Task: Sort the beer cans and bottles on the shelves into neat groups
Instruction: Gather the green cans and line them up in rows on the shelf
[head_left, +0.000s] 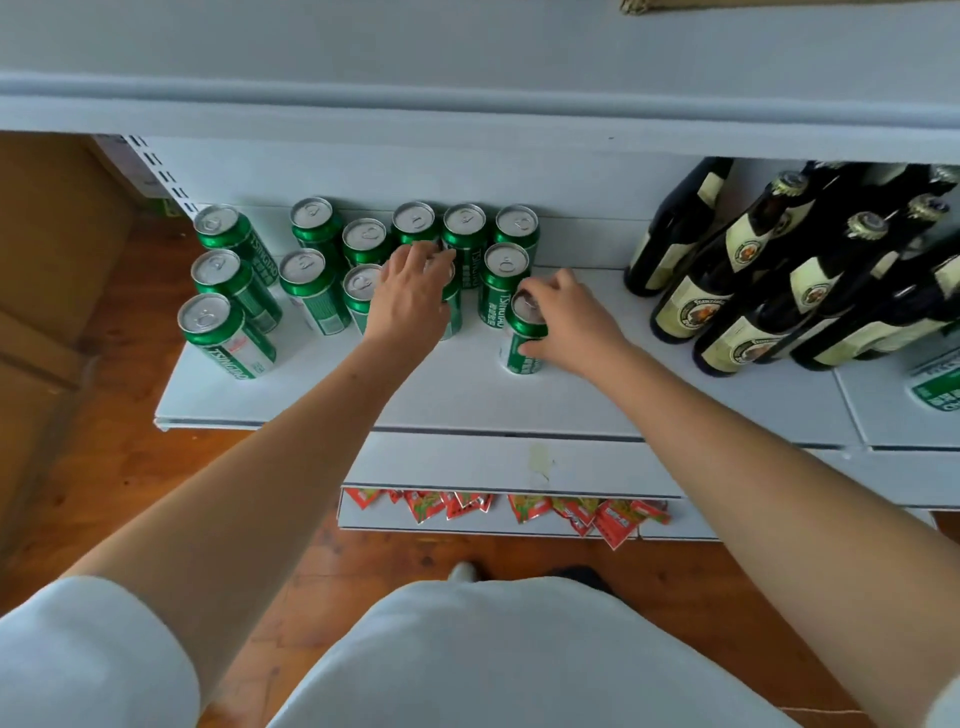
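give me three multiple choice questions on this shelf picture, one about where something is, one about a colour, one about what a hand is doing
1. Where do the dark glass beer bottles with cream labels stand relative to the green aluminium beer cans?
A. to their left
B. to their right
C. on the shelf below

2. What colour are the crinkled snack packets on the lowest shelf?
A. blue
B. black
C. red

3. What is the right hand doing?
A. gripping a green can at the front of the group
B. holding a bottle by the neck
C. hanging empty by the person's side

Answers:
1. B, the bottles fill the right end of the white shelf, the cans the left.
2. C, the packets show red below the shelf edge.
3. A, its fingers curl round the can's top and side.
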